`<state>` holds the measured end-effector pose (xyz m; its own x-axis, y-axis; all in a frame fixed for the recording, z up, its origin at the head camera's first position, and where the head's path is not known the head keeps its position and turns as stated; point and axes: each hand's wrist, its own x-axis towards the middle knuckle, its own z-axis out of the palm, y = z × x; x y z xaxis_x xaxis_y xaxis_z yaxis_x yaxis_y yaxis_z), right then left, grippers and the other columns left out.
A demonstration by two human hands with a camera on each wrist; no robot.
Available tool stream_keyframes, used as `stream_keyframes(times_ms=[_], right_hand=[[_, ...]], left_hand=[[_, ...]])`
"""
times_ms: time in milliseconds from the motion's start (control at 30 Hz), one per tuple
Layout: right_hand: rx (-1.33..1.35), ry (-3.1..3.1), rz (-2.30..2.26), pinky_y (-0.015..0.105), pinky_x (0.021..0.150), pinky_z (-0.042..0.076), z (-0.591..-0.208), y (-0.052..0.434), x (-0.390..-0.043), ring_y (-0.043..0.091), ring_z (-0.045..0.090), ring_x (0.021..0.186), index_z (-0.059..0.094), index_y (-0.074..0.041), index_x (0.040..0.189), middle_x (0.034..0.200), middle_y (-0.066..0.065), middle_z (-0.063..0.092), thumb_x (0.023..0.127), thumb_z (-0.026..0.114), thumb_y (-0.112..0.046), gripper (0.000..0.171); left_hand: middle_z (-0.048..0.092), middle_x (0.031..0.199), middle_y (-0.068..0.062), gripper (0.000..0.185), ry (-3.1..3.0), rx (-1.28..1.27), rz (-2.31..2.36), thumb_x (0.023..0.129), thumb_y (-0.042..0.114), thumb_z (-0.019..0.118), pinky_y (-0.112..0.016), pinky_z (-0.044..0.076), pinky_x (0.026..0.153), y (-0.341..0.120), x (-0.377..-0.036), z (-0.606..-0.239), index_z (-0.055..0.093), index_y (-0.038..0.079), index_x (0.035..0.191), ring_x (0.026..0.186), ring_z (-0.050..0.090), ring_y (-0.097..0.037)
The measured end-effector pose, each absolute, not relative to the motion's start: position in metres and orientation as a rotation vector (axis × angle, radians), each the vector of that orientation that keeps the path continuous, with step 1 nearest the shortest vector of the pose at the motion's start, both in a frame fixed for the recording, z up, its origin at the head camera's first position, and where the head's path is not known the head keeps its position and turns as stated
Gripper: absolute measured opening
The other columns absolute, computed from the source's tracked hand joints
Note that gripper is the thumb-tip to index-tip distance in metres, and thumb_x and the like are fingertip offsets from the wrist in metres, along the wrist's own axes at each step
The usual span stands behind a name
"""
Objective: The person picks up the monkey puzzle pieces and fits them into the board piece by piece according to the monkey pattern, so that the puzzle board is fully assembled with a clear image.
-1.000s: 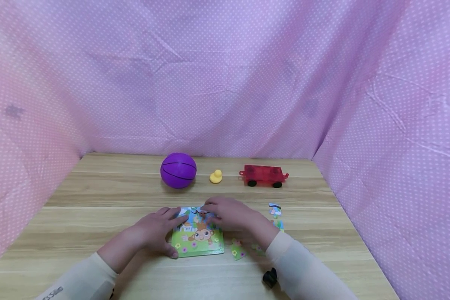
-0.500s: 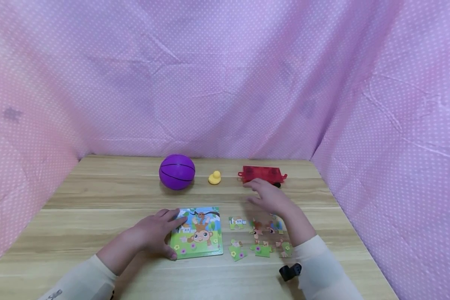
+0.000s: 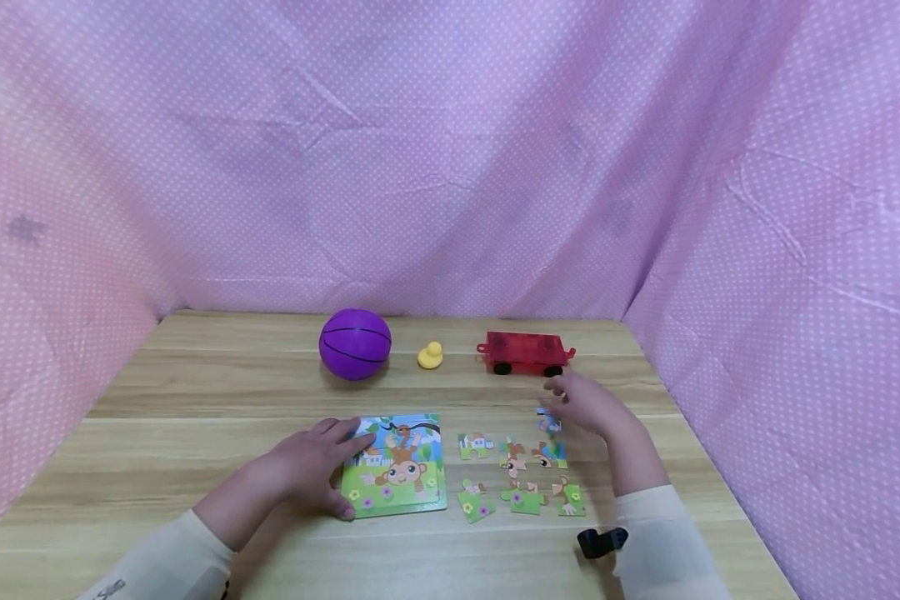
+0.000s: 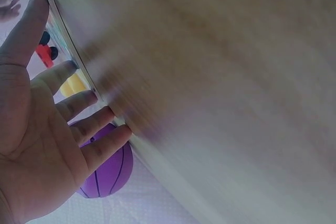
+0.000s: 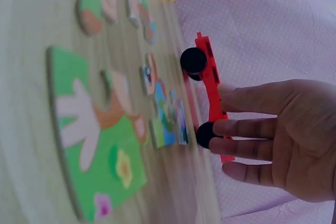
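A monkey jigsaw puzzle [image 3: 399,492] in a square tray lies in the middle of the table. My left hand [image 3: 307,467] rests on its left edge, thumb at the near corner and fingers spread over the upper left. In the left wrist view, that hand's fingers [image 4: 105,148] look straight. To the right of the tray lie several loose puzzle pieces [image 3: 525,502] with parts of a monkey, grass and flowers. My right hand [image 3: 588,406] hovers by the farthest blue piece [image 3: 548,423], fingers extended and nothing held. Its palm side shows in the right wrist view.
Along the back of the table are a purple ball [image 3: 355,344], a yellow rubber duck [image 3: 431,356] and a red toy wagon [image 3: 525,352] with black wheels. A black device [image 3: 602,543] sits at my right wrist. Pink dotted cloth [image 3: 450,167] hangs around the table.
My right hand has left the puzzle tray and moved right, past the wagon's front, to the loose pieces' far end, uncovering the pieces. My left hand has stayed on the tray.
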<state>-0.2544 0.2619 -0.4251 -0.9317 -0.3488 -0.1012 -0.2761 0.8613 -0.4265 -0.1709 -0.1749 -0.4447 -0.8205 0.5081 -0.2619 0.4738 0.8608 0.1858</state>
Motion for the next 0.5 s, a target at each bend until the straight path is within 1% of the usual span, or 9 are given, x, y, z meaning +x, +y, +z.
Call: stream_keyframes(times_ms=[100, 233, 367, 500], right_hand=[[-0.422, 2.832, -0.535, 0.046, 0.085, 0.047, -0.431, 0.264, -0.254, 0.026, 0.057, 0.098, 0.059, -0.004, 0.118, 0.106, 0.012, 0.060, 0.080, 0.071, -0.019, 0.043], [-0.386, 2.805, -0.433, 0.045, 0.085, 0.046, -0.438, 0.266, -0.255, 0.023, 0.055, 0.093, 0.061, -0.009, 0.111, 0.101, 0.007, 0.058, 0.075, 0.074, -0.016, 0.039], [-0.393, 2.800, -0.378, 0.042, 0.084, 0.046, -0.444, 0.267, -0.256, 0.021, 0.052, 0.089, 0.063, -0.011, 0.103, 0.097, 0.004, 0.054, 0.073, 0.075, -0.013, 0.033], [-0.437, 2.807, -0.358, 0.040, 0.083, 0.046, -0.447, 0.267, -0.259, 0.019, 0.050, 0.086, 0.062, -0.011, 0.097, 0.093, 0.002, 0.053, 0.072, 0.077, -0.012, 0.029]], left_hand=[[0.021, 0.152, -0.006, 0.105, 2.730, 0.735, 0.162, 0.056, 0.078, 0.063, -0.053, 0.031, 0.103, -0.175, -0.171, -0.445, 0.031, 0.032, 0.145, 0.136, 0.020, -0.031], [0.021, 0.152, -0.006, 0.105, 2.727, 0.732, 0.167, 0.056, 0.077, 0.063, -0.053, 0.031, 0.103, -0.176, -0.170, -0.444, 0.031, 0.032, 0.145, 0.137, 0.020, -0.031], [0.021, 0.152, -0.006, 0.104, 2.727, 0.739, 0.167, 0.057, 0.077, 0.062, -0.052, 0.030, 0.103, -0.176, -0.170, -0.444, 0.030, 0.032, 0.145, 0.137, 0.020, -0.030], [0.021, 0.152, -0.006, 0.104, 2.728, 0.737, 0.160, 0.057, 0.078, 0.062, -0.052, 0.030, 0.104, -0.176, -0.170, -0.444, 0.030, 0.032, 0.145, 0.137, 0.019, -0.031]])
